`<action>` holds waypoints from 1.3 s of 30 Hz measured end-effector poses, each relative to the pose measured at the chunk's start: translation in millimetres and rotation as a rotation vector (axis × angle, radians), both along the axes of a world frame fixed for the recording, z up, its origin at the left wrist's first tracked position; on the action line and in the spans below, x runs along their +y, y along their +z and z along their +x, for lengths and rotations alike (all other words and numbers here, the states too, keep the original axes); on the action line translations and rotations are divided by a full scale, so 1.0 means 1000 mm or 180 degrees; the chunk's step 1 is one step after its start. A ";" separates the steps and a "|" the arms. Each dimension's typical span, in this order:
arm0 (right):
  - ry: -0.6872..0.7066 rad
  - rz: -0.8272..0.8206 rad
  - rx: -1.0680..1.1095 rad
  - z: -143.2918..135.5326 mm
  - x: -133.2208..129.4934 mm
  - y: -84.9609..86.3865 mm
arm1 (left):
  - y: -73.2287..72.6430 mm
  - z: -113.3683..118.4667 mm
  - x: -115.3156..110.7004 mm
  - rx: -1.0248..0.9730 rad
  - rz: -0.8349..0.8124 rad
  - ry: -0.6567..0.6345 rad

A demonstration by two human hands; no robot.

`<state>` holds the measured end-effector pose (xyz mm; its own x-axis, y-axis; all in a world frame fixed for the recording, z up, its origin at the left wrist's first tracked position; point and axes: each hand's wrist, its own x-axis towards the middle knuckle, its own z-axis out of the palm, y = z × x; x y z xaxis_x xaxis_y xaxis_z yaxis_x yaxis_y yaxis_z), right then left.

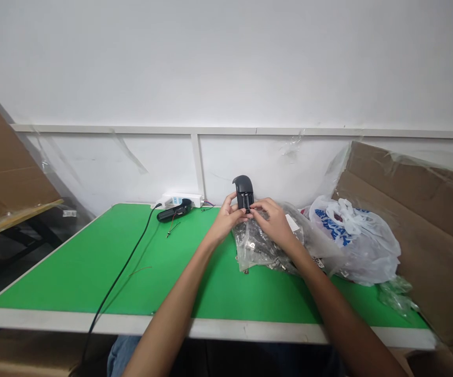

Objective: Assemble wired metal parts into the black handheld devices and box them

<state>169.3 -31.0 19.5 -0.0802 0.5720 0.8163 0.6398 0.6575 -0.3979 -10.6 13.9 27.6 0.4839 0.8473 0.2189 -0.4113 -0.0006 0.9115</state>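
While the work is held up, green, white-edged rectangular tabletop [171, 277]: lies below it; a brace against its edge would probably steady fine handling.
Crumpled clear plastic bag of small metallic-looking parts [253, 246]: on the tabletop, just under the work; best kept out of the fingers' way.
Right hand [270, 215]: thumb and forefinger close together at the device's lower right corner, pinching what, I cannot tell; short, light movements should suit.
Left hand [229, 215]: gripping the black, round-topped, plastic-looking device [244, 184], thumb in front; a firm hold should prevent twisting.
Device: near upright between both hands, above the bag; smooth, with a hooked tip pointing left.
Ribbed black recess [245, 201]: in its lower half, facing the person.
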 end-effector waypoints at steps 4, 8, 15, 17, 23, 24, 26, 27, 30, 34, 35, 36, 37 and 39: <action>-0.0020 0.0058 -0.0087 -0.001 -0.002 0.001 | -0.001 0.000 0.000 -0.0047 0.0010 -0.0054; -0.0081 0.0113 -0.0201 -0.002 -0.005 0.001 | -0.002 0.000 0.001 -0.0095 0.0012 -0.0049; -0.0169 0.0234 -0.0638 0.002 -0.004 0.000 | -0.002 0.001 0.000 -0.0120 0.0028 0.0022; -0.0191 0.0242 -0.0757 0.002 -0.004 0.000 | -0.002 0.002 0.000 -0.0101 0.0048 0.0084; -0.0078 0.0291 -0.0698 0.002 -0.005 0.001 | -0.002 0.002 0.004 -0.0084 -0.0174 0.0247; -0.0018 0.0331 -0.0707 0.002 -0.005 0.001 | -0.001 0.002 0.004 -0.0099 -0.0223 0.0244; 0.0117 0.0428 -0.0776 0.003 -0.005 0.001 | 0.000 0.001 0.004 -0.0146 -0.0274 0.0161; 0.0166 0.0464 -0.0823 0.003 -0.005 0.002 | 0.001 0.001 0.004 -0.0171 -0.0279 0.0086; 0.0211 0.0441 -0.0952 0.004 -0.005 0.002 | 0.003 0.000 0.003 -0.0227 -0.0274 -0.0073; 0.0183 0.0330 -0.0970 0.002 -0.007 0.003 | 0.004 -0.001 0.002 -0.0197 -0.0302 -0.0122; 0.0167 0.0344 -0.0968 0.002 -0.007 0.003 | 0.004 -0.001 0.002 -0.0173 -0.0303 -0.0149; 0.0145 0.0372 -0.0971 0.001 -0.007 0.003 | 0.004 -0.001 0.002 -0.0159 -0.0303 -0.0170; 0.0121 0.0406 -0.0976 0.001 -0.008 0.003 | 0.004 -0.001 0.002 -0.0156 -0.0303 -0.0184; 0.0108 0.0480 -0.1011 0.000 -0.008 0.002 | 0.004 -0.001 0.001 -0.0185 -0.0313 -0.0189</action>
<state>169.3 -39.1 21.9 -0.3607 0.4395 0.8227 0.6928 0.7168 -0.0792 -11.6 15.2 31.2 0.5228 0.8362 0.1655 -0.4601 0.1134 0.8806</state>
